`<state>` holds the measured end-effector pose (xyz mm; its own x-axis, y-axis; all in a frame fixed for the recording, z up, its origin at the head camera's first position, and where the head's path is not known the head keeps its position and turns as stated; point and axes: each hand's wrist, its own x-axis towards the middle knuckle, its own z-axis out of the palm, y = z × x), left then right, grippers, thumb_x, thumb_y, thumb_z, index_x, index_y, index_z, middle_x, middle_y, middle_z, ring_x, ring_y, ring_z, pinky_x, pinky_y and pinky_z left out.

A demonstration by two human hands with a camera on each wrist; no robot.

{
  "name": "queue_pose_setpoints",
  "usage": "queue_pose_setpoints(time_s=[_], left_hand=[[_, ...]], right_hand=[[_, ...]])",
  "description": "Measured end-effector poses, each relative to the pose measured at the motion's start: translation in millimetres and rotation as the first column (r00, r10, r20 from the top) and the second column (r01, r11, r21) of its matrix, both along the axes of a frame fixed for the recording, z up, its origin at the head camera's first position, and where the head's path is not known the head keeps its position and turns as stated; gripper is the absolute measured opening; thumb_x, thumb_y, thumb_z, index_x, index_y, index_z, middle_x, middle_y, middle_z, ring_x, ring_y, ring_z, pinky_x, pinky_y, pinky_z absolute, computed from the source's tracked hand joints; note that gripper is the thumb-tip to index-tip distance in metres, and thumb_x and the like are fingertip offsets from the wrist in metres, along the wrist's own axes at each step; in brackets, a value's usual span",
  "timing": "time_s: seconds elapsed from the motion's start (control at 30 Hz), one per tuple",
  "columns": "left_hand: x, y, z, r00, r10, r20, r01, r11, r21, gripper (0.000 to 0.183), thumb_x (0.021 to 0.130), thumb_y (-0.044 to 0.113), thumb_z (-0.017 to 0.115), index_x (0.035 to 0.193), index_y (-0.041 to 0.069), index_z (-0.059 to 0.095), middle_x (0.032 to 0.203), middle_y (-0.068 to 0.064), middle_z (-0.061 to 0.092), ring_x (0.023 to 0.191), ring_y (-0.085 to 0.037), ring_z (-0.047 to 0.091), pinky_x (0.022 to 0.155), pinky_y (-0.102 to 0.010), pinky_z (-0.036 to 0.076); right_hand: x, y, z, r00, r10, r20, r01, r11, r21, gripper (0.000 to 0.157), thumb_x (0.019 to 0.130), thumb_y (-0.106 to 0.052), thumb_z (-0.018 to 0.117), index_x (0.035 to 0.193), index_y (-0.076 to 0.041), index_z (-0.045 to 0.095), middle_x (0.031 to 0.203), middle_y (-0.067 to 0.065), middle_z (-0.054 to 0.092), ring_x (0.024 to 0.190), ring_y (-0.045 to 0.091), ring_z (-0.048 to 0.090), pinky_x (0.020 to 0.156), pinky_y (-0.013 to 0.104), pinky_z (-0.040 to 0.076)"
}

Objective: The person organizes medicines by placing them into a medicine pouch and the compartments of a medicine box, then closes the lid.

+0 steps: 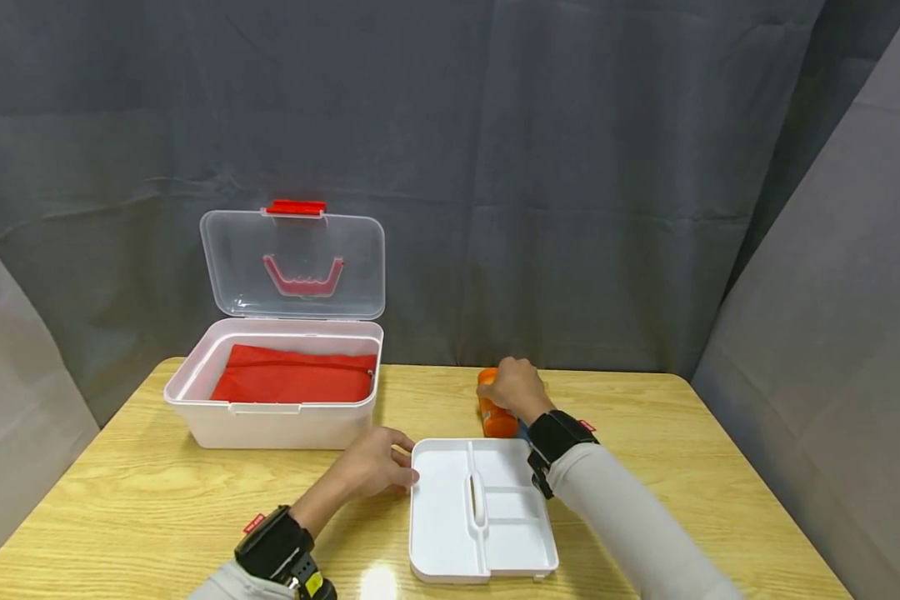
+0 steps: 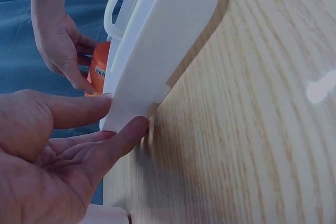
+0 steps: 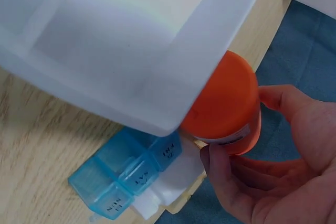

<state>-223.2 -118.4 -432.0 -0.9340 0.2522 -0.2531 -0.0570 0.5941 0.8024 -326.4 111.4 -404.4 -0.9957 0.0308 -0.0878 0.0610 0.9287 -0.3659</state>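
At the table's back edge, my right hand grips an orange capped bottle, thumb on one side and fingers on the other. A white divided tray with a raised centre handle lies in front of me. My left hand pinches the tray's far left corner between thumb and fingers. Behind the tray's right corner is a blue weekly pill organizer, with day letters on its lids. Part of the organizer is hidden by the tray and right wrist. A white item beside it is mostly covered.
Left of the tray stands a white plastic box, its clear lid with a red latch raised. Inside lies a red zipped pouch. Grey curtains rise behind the wooden table and at both sides.
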Motion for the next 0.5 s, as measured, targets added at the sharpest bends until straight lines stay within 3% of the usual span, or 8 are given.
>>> queue_pose_setpoints(time_s=[0.2, 0.5], left_hand=[[0.2, -0.5, -0.1, 1.000, 0.000, 0.000, 0.000, 1.000, 0.004, 0.044, 0.083, 0.007, 0.082, 0.123, -0.004, 0.066, 0.099, -0.011, 0.074, 0.075, -0.019, 0.071, 0.073, -0.032, 0.061], [0.1, -0.4, -1.7, 1.000, 0.000, -0.008, 0.000, 1.000, 0.010, 0.043, 0.084, 0.007, 0.081, 0.122, -0.004, 0.066, 0.097, -0.011, 0.075, 0.074, -0.019, 0.072, 0.072, -0.032, 0.062]], right_hand=[[-2.4, -3.7, -5.7, 1.000, -0.014, 0.013, 0.013, 1.000, 0.021, 0.048, 0.088, -0.033, 0.075, 0.115, 0.005, 0.063, 0.099, 0.016, 0.064, 0.082, 0.028, 0.060, 0.080, 0.036, 0.058], [-4.2, -5.3, -7.1, 0.999, -0.023, 0.032, 0.022, 0.999, 0.033, 0.048, 0.088, -0.035, 0.074, 0.113, 0.004, 0.064, 0.097, 0.015, 0.063, 0.081, 0.027, 0.059, 0.075, 0.034, 0.056]])
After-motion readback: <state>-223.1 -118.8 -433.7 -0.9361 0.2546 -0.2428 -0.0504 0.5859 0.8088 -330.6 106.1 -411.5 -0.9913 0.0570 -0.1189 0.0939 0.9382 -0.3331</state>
